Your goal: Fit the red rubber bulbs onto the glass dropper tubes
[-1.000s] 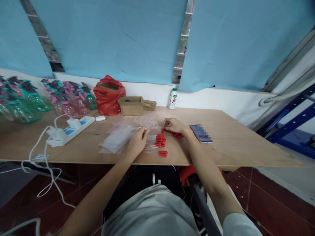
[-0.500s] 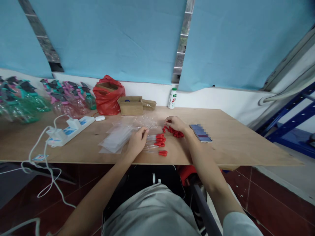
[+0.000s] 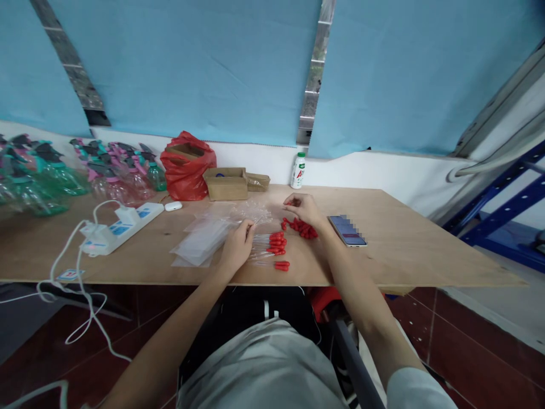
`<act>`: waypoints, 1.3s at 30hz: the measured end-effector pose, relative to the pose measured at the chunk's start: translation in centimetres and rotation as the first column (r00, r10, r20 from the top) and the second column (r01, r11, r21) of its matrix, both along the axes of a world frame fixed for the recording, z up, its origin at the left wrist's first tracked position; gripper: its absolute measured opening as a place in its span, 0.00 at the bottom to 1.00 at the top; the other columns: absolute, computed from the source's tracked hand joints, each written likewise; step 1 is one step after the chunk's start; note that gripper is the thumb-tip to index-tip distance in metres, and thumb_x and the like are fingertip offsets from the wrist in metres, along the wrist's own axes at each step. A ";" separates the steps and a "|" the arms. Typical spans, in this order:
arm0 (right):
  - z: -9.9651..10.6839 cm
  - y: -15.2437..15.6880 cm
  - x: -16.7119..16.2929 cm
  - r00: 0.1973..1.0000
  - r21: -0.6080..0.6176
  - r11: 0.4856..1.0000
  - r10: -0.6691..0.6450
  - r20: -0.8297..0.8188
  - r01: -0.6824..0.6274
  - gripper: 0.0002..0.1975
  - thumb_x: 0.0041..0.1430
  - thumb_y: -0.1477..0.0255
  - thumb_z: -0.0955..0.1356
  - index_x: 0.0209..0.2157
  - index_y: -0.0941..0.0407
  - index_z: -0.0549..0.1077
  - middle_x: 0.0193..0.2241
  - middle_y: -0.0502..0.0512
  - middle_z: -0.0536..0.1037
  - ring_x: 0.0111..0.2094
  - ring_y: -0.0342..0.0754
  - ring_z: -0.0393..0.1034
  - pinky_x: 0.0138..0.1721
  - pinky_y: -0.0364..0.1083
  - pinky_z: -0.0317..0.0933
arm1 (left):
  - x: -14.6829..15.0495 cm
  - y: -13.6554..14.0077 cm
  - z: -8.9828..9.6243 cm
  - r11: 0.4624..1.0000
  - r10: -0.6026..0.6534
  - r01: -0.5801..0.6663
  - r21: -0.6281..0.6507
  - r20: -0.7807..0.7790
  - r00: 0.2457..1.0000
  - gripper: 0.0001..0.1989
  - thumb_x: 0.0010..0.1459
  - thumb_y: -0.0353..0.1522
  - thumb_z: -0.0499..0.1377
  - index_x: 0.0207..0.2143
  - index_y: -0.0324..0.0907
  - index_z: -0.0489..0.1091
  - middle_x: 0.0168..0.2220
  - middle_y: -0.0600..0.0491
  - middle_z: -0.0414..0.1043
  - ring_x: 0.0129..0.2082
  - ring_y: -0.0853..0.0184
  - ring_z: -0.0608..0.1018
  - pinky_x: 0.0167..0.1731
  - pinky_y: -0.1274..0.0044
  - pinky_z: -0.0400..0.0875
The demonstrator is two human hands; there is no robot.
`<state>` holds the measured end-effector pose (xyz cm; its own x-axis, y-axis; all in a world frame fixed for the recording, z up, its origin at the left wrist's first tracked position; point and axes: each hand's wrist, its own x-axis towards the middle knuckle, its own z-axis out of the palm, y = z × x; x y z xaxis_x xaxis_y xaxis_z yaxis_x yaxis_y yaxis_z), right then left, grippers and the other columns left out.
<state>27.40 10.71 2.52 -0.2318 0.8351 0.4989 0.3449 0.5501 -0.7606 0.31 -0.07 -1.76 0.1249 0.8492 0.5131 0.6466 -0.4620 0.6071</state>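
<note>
My left hand (image 3: 239,243) is closed in a pinch on what looks like a thin clear dropper tube, mostly hidden by the fingers. Just beyond its fingertips lies a pile of loose clear tubes (image 3: 252,211). Under and to the right of that hand, several droppers with red bulbs (image 3: 277,243) lie in a row, bulbs pointing right. My right hand (image 3: 305,208) hovers with fingers closed around a small red rubber bulb (image 3: 293,202), partly covered. Below it sits a heap of loose red bulbs (image 3: 304,229).
Clear plastic bags (image 3: 200,241) lie left of my left hand. A phone (image 3: 347,230) is right of the bulbs. Behind stand a cardboard box (image 3: 227,184), a red bag (image 3: 187,176) and a white bottle (image 3: 298,170). A power strip (image 3: 114,230) and spray bottles (image 3: 123,176) are left.
My right hand has lifted away from the heap of red bulbs, up and slightly back, with red now showing at its fingers. My left hand has barely moved.
</note>
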 end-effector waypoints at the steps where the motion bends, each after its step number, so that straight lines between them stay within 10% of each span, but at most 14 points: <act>1: 0.2 -0.4 -0.4 0.996 -0.039 0.998 0.036 -0.076 -0.039 0.18 0.49 0.58 0.81 0.33 0.57 0.80 0.31 0.55 0.84 0.32 0.49 0.76 0.40 0.49 0.72 | 0.0 0.0 0.0 1.000 -0.003 0.003 0.002 -0.007 1.000 0.10 0.76 0.37 0.51 0.45 0.46 0.70 0.36 0.52 0.79 0.36 0.61 0.80 0.40 0.71 0.70; 13: 0.6 -4.0 -5.2 0.886 -0.246 0.864 0.371 -0.279 -0.439 0.21 0.53 0.56 0.81 0.42 0.57 0.84 0.36 0.55 0.87 0.37 0.49 0.84 0.46 0.49 0.77 | 0.1 -0.5 0.5 1.000 0.013 -0.013 0.029 -0.026 1.000 0.14 0.78 0.40 0.47 0.48 0.46 0.71 0.36 0.52 0.77 0.36 0.60 0.80 0.39 0.72 0.68; 39: 0.5 -3.9 -5.2 0.896 -0.196 0.886 0.372 -0.242 -0.421 0.20 0.53 0.57 0.81 0.37 0.58 0.84 0.29 0.54 0.86 0.32 0.48 0.82 0.41 0.48 0.75 | 0.0 -0.6 1.0 0.997 -0.034 0.028 0.065 0.102 0.994 0.18 0.75 0.38 0.55 0.52 0.45 0.84 0.48 0.49 0.87 0.44 0.58 0.86 0.46 0.70 0.77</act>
